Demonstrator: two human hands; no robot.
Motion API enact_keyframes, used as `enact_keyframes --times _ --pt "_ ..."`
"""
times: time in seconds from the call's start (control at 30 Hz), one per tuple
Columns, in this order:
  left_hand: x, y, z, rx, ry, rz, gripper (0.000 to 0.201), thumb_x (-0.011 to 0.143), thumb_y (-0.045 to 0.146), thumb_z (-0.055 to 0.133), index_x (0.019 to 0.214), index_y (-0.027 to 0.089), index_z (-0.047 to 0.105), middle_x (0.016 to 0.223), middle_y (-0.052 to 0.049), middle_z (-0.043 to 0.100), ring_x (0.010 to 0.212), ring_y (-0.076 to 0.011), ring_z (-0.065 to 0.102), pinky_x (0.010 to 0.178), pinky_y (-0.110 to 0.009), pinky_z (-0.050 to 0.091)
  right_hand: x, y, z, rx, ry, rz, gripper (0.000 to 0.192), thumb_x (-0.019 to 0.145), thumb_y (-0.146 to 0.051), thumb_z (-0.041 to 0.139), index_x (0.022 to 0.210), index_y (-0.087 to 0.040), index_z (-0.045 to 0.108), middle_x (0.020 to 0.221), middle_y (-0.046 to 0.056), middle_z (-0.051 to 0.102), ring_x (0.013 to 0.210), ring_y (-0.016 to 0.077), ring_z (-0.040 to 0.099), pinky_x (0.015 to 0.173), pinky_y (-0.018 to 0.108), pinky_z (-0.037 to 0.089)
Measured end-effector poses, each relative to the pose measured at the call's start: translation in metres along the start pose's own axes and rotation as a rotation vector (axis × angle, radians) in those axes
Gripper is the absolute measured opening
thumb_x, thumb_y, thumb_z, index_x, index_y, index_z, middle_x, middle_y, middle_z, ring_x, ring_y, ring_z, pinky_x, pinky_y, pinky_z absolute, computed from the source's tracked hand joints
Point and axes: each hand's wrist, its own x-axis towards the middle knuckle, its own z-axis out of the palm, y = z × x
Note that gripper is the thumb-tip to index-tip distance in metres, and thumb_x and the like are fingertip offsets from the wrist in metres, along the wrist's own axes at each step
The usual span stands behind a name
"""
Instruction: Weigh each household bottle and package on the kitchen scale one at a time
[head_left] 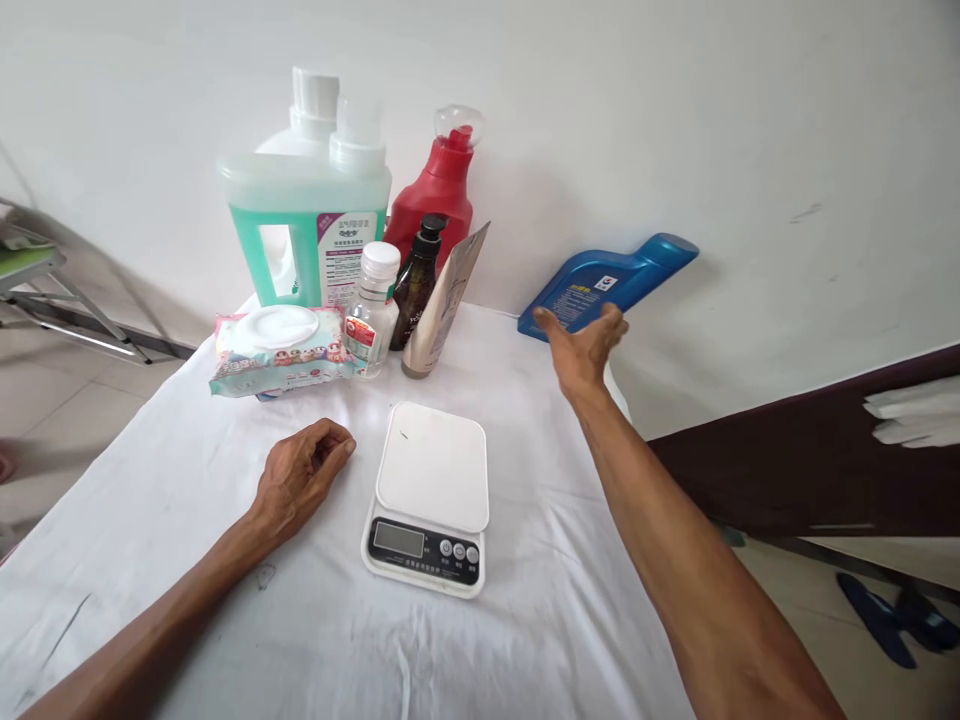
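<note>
A white kitchen scale with a dark display strip lies flat on the table's white cloth, between my arms. To its left my left hand rests on the cloth, fingers loosely curled and thumb against them, with nothing visible in it. My right hand reaches out at the far right, thumb and fingers apart. Just beyond it a blue bottle with a slanted neck stands close to the wall. The hand overlaps the bottle's lower front, and whether it touches it I cannot tell.
Along the back left stand a green-liquid jug, a red bottle, a dark pump bottle, a clear white-capped bottle and a leaning beige tube. A wipes pack lies before them. Behind is a white wall.
</note>
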Motion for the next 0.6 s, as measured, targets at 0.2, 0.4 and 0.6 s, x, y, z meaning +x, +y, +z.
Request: enact_keyframes --times 0.2,0.4,0.6 --pt "0.0 -0.003 -0.002 -0.015 0.017 0.036 0.029 0.092 0.046 0.052 0.089 0.022 0.067 0.074 0.001 0.067 0.064 -0.0153 0.055 0.064 -0.029 0.039 -0.087 -0.12 0.033 0.396 -0.56 -0.169 0.095 0.06 -0.068 0.09 0.135 -0.028 0.047 0.143 0.013 0.057 0.136 0.0336 0.054 0.114 0.053 0.045" --pt "0.001 -0.009 -0.001 -0.026 0.016 0.051 0.026 0.092 0.044 0.051 0.09 0.023 0.065 0.078 0.0 0.07 0.069 -0.017 0.059 0.068 -0.031 0.04 -0.118 -0.147 0.059 0.24 -0.428 0.004 0.077 0.055 -0.059 0.09 0.111 -0.026 0.048 0.119 0.009 0.068 0.113 0.0314 0.064 0.098 0.047 0.052" --pt "-0.001 -0.008 -0.002 0.0 0.023 0.062 0.022 0.093 0.039 0.051 0.089 0.023 0.065 0.08 -0.002 0.072 0.074 -0.0191 0.062 0.068 -0.031 0.038 -0.126 -0.15 0.048 0.206 -0.295 0.025 0.075 0.051 -0.063 0.089 0.104 -0.025 0.052 0.109 0.008 0.07 0.105 0.0293 0.065 0.093 0.044 0.054"
